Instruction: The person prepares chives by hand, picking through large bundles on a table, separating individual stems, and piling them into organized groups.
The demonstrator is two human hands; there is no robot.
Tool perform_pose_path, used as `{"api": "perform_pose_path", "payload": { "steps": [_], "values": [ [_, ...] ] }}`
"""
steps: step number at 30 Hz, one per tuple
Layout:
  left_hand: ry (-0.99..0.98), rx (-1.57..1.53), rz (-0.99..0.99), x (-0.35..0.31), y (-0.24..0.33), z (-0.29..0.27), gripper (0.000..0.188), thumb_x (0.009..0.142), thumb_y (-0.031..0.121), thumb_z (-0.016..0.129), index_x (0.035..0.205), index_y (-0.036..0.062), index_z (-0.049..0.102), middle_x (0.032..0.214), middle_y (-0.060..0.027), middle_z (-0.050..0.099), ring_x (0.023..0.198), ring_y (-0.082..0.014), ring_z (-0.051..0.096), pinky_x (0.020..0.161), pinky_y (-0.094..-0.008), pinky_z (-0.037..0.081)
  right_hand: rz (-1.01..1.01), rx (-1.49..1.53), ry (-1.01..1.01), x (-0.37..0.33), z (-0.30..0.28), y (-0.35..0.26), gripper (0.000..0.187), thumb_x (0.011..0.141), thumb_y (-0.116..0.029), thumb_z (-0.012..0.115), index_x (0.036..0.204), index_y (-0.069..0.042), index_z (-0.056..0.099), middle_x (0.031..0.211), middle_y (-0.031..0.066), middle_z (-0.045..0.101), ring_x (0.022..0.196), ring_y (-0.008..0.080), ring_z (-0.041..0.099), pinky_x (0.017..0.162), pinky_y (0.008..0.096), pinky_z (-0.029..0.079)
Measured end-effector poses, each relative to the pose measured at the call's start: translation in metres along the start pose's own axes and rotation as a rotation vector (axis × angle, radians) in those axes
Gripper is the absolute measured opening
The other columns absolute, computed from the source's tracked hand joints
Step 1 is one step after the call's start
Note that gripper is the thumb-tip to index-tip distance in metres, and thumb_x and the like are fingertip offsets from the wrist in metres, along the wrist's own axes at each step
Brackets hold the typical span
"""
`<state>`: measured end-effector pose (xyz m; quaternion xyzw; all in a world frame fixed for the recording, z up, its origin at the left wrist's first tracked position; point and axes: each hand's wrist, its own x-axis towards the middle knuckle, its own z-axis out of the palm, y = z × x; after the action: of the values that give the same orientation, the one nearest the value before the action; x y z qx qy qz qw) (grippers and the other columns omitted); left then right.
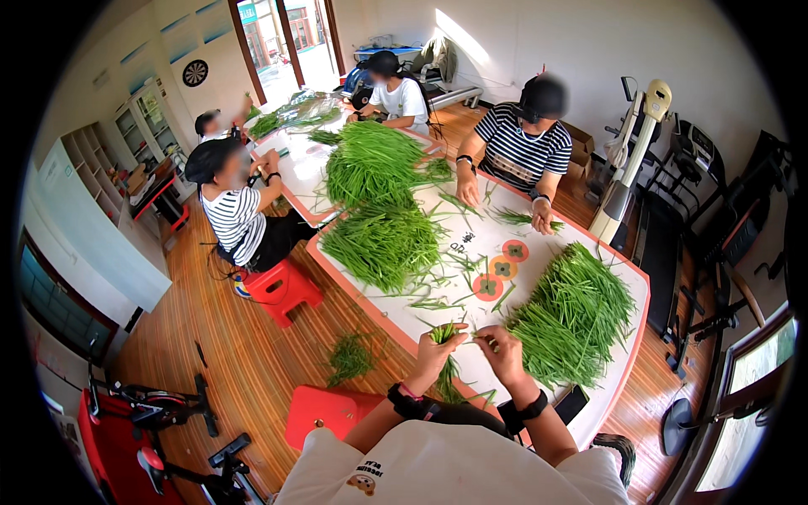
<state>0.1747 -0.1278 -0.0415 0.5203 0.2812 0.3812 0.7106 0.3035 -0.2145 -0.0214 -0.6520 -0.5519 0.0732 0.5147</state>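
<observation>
My left hand (434,357) is closed around a small bunch of chives (447,380), long thin green stalks whose lower part hangs down past the table edge. Close by on the right, my right hand (505,357) has its fingertips pinched together near the bunch's top; whatever is between them is too small to make out. A large heap of chives (576,316) lies to the right of my hands. Two more piles, a nearer one (383,246) and a farther one (370,164), sit ahead on the left. Loose stalks (433,303) are scattered between.
The white table (454,225) has an orange-red border. A dark phone (572,404) lies by my right forearm. Across the table, a person in stripes (522,139) holds chives; other people sit farther left. A red stool (324,412) and fallen chives (351,358) are on the floor at left.
</observation>
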Motion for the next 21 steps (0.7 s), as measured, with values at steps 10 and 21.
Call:
{"api": "perform_pose_path", "payload": {
  "steps": [10,21],
  "values": [
    [-0.054,0.144,-0.009,-0.003,0.006,0.005,0.018,0.081,0.014,0.064,0.084,-0.0029,0.065,0.071,0.0005,0.06,0.064,-0.0045,0.049,0.057,-0.0194,0.039,0.219,0.231,-0.094,-0.012,0.011,0.008,0.015,0.076,-0.008,0.069,0.082,0.0,0.058,0.065,0.0054,0.061,0.05,0.0098,0.059,0.046,0.0221,0.045],
    [0.125,0.029,0.046,0.004,-0.007,0.007,0.032,0.091,0.024,0.051,0.069,0.0017,0.052,0.063,0.0013,0.049,0.058,-0.0059,0.04,0.054,-0.0209,0.033,0.35,0.337,-0.04,-0.014,0.007,0.013,0.012,0.078,-0.006,0.065,0.085,0.001,0.058,0.064,0.0032,0.061,0.049,0.0073,0.056,0.045,0.0215,0.043]
  ]
}}
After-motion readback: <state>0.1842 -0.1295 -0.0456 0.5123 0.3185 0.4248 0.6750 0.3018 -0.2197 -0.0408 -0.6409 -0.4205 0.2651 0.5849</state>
